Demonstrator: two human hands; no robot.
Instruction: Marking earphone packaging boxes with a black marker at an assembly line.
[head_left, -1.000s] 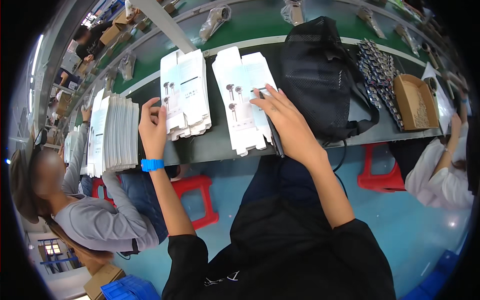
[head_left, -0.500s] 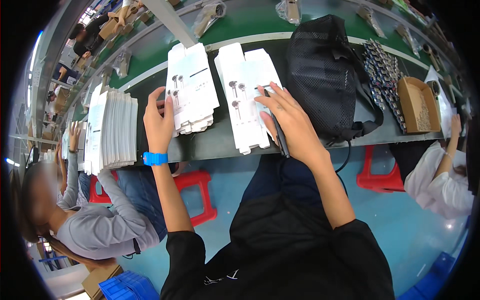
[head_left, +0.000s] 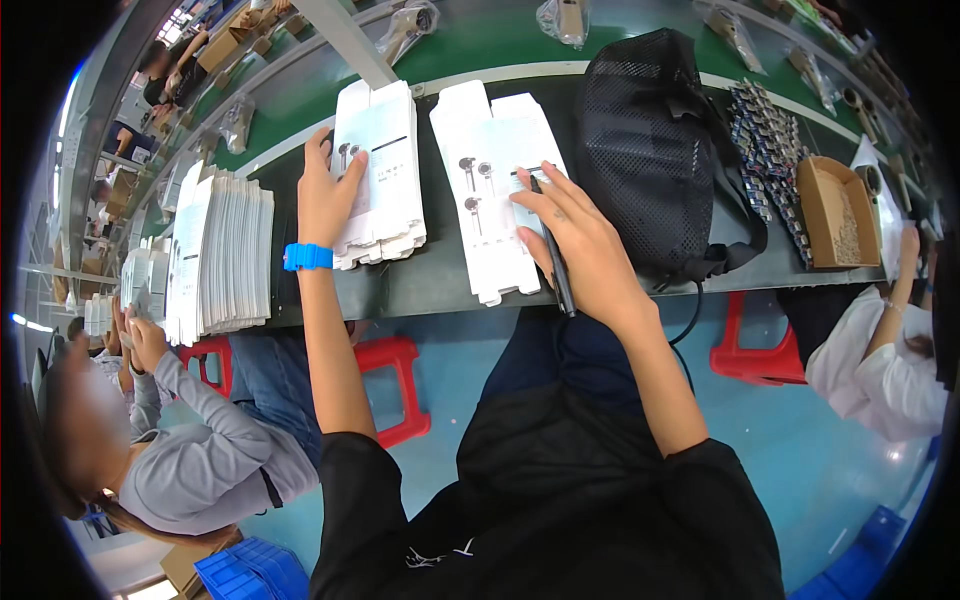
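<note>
My left hand (head_left: pixel 330 195), with a blue band at the wrist, rests at the left edge of a stack of flattened white cartons (head_left: pixel 390 190). Its thumb lies over the top sheet and its fingers are spread apart along the edge, the tips partly hidden. To the right lies a second pile of flat white cartons (head_left: pixel 475 245), printed with pictures of a dark device. Over this pile my right hand (head_left: pixel 590 250) holds a black pen (head_left: pixel 556 262), its lower end pointing toward me. The right fingertips touch the top carton.
A black mesh bag (head_left: pixel 640 150) stands right of the cartons. Beyond it lie a heap of small metallic parts (head_left: pixel 765 150) and an open brown box (head_left: pixel 825 215) of small pieces. A tall carton stack (head_left: pixel 225 255) stands left. Co-workers sit on both sides; red stools (head_left: pixel 395 385) are below.
My left hand has moved farther up along the left stack, and its cartons lie more squared together. My right hand and the pen are nearly unmoved. The left co-worker's hands have come lower.
</note>
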